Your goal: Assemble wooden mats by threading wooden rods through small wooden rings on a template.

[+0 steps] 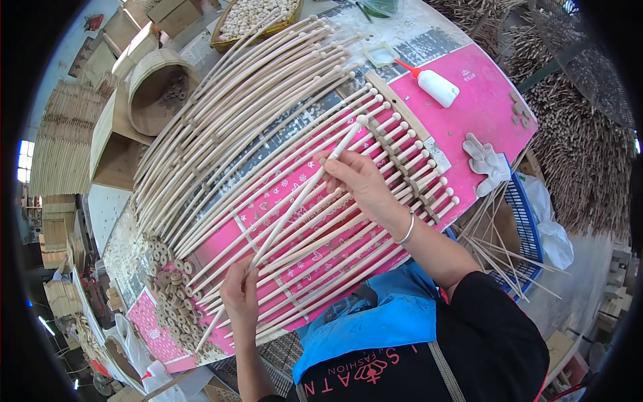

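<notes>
In the head view, holding one pale stick (295, 206) with both bare hands, slantwise above the middle of the bench (414, 28). Pinching it in the right hand (365, 182), thumb against fingers, a little below the round knob (362, 120) at its upper end. Clasping it farther down in the left hand (240, 291), fingers curled closely round, towards the near edge of the bench. Wearing a silvery bracelet (407, 228) on the right wrist.

Beneath both hands, see a row of knobbed sticks (348, 246) laid across a pink cover (492, 84), with notched brown blocks (404, 167) just below the knobs and a wooden strip (396, 106) beside these. Farther off, see a thick heap of sticks (234, 110) stretching towards the far edge, near a yellow basket (295, 20) full of wooden balls (256, 19).

Towards the right edge, find a white bottle (439, 88) with a red nozzle, lying on its side; near the right corner, a white glove (483, 161). Just past the near edge there, notice a blue basket (530, 218) with loose sticks. At the left corner, see piled brown rings (177, 295).
</notes>
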`<move>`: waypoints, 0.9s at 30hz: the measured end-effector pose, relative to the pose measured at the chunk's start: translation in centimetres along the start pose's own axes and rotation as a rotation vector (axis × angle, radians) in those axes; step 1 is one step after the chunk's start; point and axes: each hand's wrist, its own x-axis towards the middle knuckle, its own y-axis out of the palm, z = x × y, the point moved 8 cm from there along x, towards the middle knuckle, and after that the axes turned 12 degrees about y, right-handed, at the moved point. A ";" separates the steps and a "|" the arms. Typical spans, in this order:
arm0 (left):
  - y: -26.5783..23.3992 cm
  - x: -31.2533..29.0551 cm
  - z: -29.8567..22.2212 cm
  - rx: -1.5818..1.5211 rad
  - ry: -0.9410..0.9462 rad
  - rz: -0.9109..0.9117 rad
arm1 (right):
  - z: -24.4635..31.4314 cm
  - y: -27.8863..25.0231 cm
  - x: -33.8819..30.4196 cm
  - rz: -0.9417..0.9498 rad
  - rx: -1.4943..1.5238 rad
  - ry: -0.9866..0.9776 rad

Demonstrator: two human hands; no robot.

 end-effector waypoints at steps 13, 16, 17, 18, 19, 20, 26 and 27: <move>-0.8 0.2 -0.4 0.096 0.105 -0.031 | 0.5 -2.4 -1.1 -0.088 -0.141 0.087; -0.8 0.6 -0.5 0.073 0.132 -0.047 | 1.0 -1.5 -1.7 0.085 -0.042 0.070; -0.8 0.5 -0.2 0.068 0.100 -0.032 | 1.0 -1.6 -1.8 0.080 -0.041 0.068; -0.7 0.6 0.0 0.063 0.067 -0.017 | 1.0 -1.7 -1.9 0.061 -0.040 0.076; -0.6 0.7 0.1 0.061 0.068 -0.014 | 1.0 -1.8 -2.0 0.044 -0.038 0.085; -0.6 0.8 0.0 0.071 0.106 -0.030 | 1.0 -1.9 -2.1 0.040 -0.037 0.085; -0.2 1.5 -0.6 0.086 0.136 -0.015 | 1.7 -2.6 -2.9 -0.074 -0.054 0.059; -0.1 1.5 -0.4 0.103 0.130 0.007 | 1.7 -2.7 -2.9 -0.079 -0.055 0.057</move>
